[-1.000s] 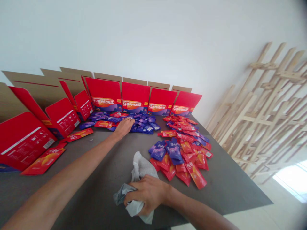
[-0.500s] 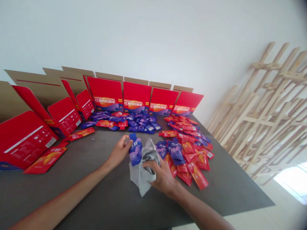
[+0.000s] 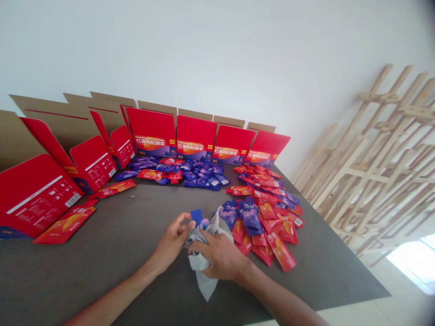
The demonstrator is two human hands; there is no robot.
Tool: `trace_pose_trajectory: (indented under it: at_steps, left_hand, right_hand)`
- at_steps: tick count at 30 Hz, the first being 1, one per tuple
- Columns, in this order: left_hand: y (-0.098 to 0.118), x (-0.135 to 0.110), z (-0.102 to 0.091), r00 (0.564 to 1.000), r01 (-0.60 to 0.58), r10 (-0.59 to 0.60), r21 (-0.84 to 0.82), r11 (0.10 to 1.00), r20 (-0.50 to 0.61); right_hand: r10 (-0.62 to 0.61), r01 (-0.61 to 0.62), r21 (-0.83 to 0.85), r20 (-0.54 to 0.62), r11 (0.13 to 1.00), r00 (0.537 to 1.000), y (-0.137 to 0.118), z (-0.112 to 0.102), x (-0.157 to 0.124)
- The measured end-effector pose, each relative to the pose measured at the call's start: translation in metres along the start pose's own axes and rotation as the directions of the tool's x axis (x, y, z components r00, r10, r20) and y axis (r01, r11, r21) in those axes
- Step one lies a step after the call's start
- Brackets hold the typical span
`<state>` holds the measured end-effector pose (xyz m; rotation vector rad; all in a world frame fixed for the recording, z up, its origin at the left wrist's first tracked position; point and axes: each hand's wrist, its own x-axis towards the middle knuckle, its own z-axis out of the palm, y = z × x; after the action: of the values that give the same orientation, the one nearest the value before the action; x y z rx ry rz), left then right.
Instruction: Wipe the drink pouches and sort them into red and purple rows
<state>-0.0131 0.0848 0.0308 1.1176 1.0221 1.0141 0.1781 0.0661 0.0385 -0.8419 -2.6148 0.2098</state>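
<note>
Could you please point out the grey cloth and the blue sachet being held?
grey cloth (image 3: pixel 205 281): head view, on its hanging lower end.
blue sachet (image 3: pixel 196 216): head view, on the top part showing beside the cloth.

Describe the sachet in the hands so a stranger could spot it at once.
On the dark grey table, find the left hand and right hand bunched around a grey cloth. A blue sachet pokes up between them. Unlike the loose sachets lying in piles, it alone is held and half wrapped in cloth.
</note>
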Motion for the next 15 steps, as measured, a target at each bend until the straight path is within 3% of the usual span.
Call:
trace_pose_trajectory:
  at_steps: [2, 4, 6, 8, 10, 11, 13, 15]
  left_hand:
    - [-0.008, -0.002, 0.003, 0.998, 0.017, -0.020, 0.043, 0.999, 0.055]
    - [-0.013, -0.004, 0.006, 0.994, 0.019, -0.025, 0.062, 0.998, 0.102]
    - [-0.013, -0.006, 0.010, 0.991, 0.043, -0.043, 0.008, 0.999, 0.124]
    - [-0.011, -0.008, 0.012, 0.992, 0.103, -0.092, -0.137, 0.985, 0.087]
    - [-0.008, -0.008, 0.013, 0.988, 0.154, -0.150, -0.323, 0.934, 0.037]
    - [-0.007, -0.008, 0.013, 0.986, 0.162, -0.166, -0.410, 0.898, 0.026]
    - [-0.007, -0.008, 0.014, 0.984, 0.158, -0.174, -0.541, 0.826, 0.021]
    - [-0.009, -0.009, 0.017, 0.982, 0.152, -0.187, -0.625, 0.766, 0.010]
  right_hand:
    - [0.106, -0.101, 0.043, -0.119, 0.994, 0.987, 0.003, -0.003, 0.000]
    - [0.222, -0.195, 0.123, -0.270, 0.973, 0.937, 0.006, -0.006, 0.000]
    - [0.299, -0.211, 0.241, -0.430, 0.947, 0.852, 0.010, -0.008, 0.001]
    - [0.375, -0.169, 0.384, -0.563, 0.908, 0.736, 0.011, -0.008, 0.002]
    - [0.465, -0.112, 0.523, -0.615, 0.845, 0.637, 0.009, -0.006, 0.003]
    - [0.494, -0.085, 0.573, -0.612, 0.815, 0.618, 0.008, -0.004, 0.004]
    - [0.484, -0.039, 0.619, -0.572, 0.785, 0.663, 0.003, 0.003, 0.006]
    - [0.399, -0.007, 0.609, -0.511, 0.793, 0.762, -0.002, 0.014, 0.007]
